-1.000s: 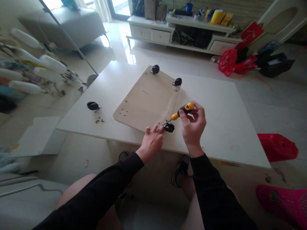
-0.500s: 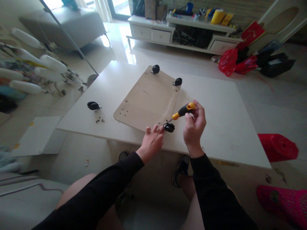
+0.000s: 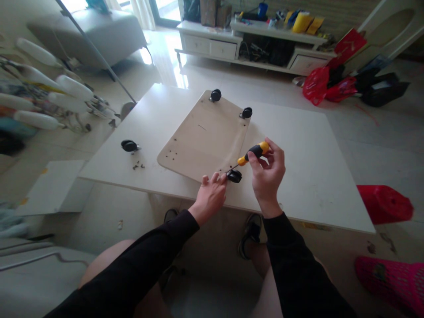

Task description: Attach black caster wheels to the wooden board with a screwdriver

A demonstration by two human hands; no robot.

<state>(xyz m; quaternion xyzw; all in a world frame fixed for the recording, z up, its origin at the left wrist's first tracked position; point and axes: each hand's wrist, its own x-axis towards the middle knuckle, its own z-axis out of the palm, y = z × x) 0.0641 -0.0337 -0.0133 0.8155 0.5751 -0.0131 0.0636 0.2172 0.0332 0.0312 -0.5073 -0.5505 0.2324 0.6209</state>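
Observation:
A pale wooden board point(image 3: 198, 132) lies on the white table, with black casters at three of its corners. My right hand point(image 3: 270, 176) grips a yellow and black screwdriver point(image 3: 257, 152), its shaft slanting down to the near corner. The tip meets the base of the near caster point(image 3: 234, 176), where my fingers hide the contact. At that same corner, my left hand point(image 3: 212, 193) has its fingers bent against the caster's base. A loose caster point(image 3: 129, 145) rests on the table at the left, several small screws point(image 3: 138, 165) beside it. Bare screw holes point(image 3: 171, 155) mark the board's left corner.
The white tabletop point(image 3: 298, 176) extends to the right of the board. Beyond it stands a low white cabinet point(image 3: 212, 46) with clutter on top. Red bags point(image 3: 316, 86) lie on the floor at right, a pink basket point(image 3: 391, 282) lower down. A white box point(image 3: 53, 187) sits left.
My right thumb and fingers have shifted on the screwdriver handle, the thumb moving up and left along it. The left hand, board and casters stay in place.

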